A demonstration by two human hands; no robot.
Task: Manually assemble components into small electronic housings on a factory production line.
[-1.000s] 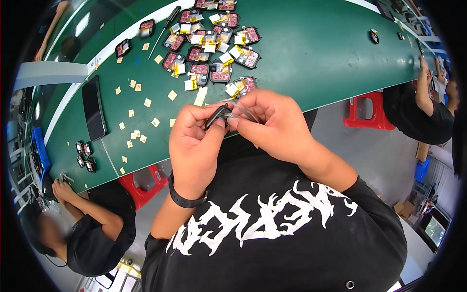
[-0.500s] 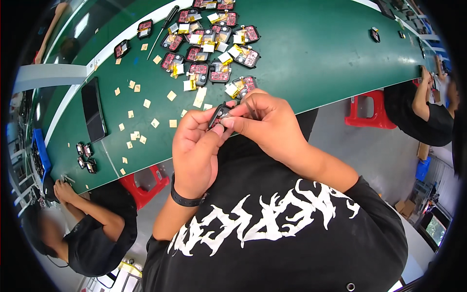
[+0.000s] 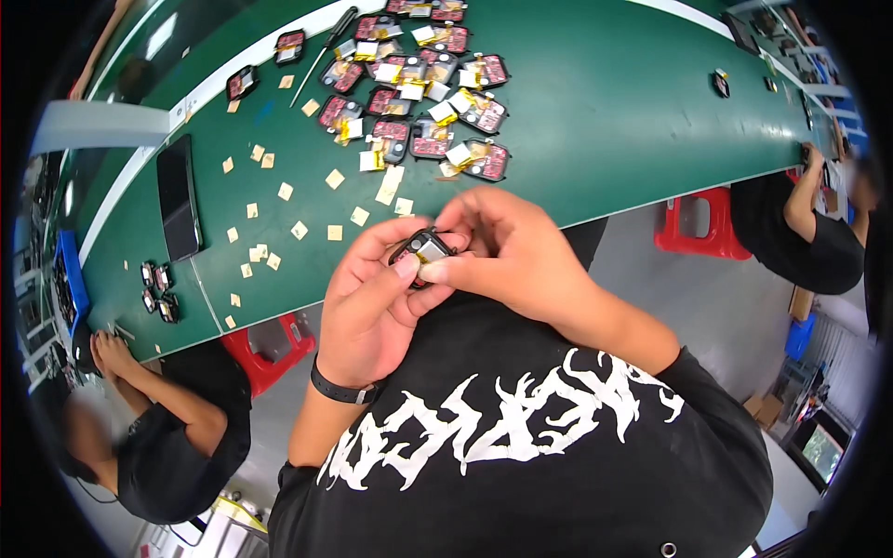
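Both hands meet over my lap, just off the near edge of the green table [image 3: 595, 112]. My left hand [image 3: 372, 307] cradles a small black device part [image 3: 421, 248] with a yellowish patch on it, thumb pressed on its near edge. My right hand [image 3: 507, 251] pinches the same part from the right with its fingertips. A black band sits on my left wrist. On the table beyond lies a heap of similar small red-and-black parts [image 3: 419, 102] with yellow and white tabs.
Several small tan squares [image 3: 279, 205] are scattered on the table, a dark phone [image 3: 177, 197] lies at left, a thin black tool [image 3: 321, 56] at the back. Red stools [image 3: 693, 228] stand below. Other people sit at lower left [image 3: 158, 437] and at right [image 3: 809, 232].
My hands have drawn a little closer together and nearer my body, and the small part has turned so its flat face shows upward.
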